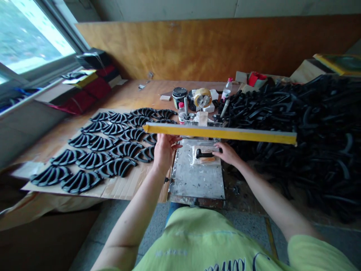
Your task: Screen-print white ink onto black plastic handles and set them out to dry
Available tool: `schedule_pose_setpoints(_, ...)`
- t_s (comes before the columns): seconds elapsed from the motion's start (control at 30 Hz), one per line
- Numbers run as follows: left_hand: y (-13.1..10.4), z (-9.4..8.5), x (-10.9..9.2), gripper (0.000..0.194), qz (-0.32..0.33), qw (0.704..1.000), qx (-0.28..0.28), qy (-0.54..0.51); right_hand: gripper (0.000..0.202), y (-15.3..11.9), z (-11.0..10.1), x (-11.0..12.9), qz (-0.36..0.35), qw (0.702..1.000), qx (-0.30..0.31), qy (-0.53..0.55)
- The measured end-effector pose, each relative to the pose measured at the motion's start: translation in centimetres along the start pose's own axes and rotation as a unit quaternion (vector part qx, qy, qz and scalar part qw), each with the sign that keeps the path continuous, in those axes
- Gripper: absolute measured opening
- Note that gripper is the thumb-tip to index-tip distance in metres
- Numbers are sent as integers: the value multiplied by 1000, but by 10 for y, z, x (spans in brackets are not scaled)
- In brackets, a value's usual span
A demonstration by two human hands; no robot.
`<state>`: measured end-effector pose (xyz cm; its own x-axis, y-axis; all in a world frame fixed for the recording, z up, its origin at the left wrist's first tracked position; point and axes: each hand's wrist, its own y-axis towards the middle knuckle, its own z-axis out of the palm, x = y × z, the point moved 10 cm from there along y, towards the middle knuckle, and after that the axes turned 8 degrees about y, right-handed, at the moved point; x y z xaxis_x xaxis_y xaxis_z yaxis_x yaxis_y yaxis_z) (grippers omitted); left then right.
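A black curved handle-like part (204,154) lies on a taped patch of the grey metal plate (197,180). My right hand (227,153) is at the part's right end, with thumb and fingers pinched round it. To the left, my left hand (166,150) is over the plate's upper left edge, its fingers apart and nothing seen in it. A long yellow bar (220,133) with a grey top edge crosses above the plate, just beyond both hands, and covers part of the fixture behind it.
Rows of black curved parts (94,160) cover cardboard on the left. A large heap of black parts (296,113) fills the right side. Behind the bar are a tape roll (202,98), a black tub (179,96), metal posts and small bottles (227,89).
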<state>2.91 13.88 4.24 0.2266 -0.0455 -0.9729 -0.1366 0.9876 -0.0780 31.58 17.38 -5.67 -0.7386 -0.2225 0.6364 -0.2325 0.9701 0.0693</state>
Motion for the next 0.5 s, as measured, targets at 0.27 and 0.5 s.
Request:
schedule_pose_setpoints(0.27,-103,36,174,55,-330,936,123,10,20,-54,54,108,-129,988,9,-84)
schedule_pose_setpoints(0.5,-72,-111,166,53,-265,919,-19,292,31,-77,32,22,43,990,16,-135)
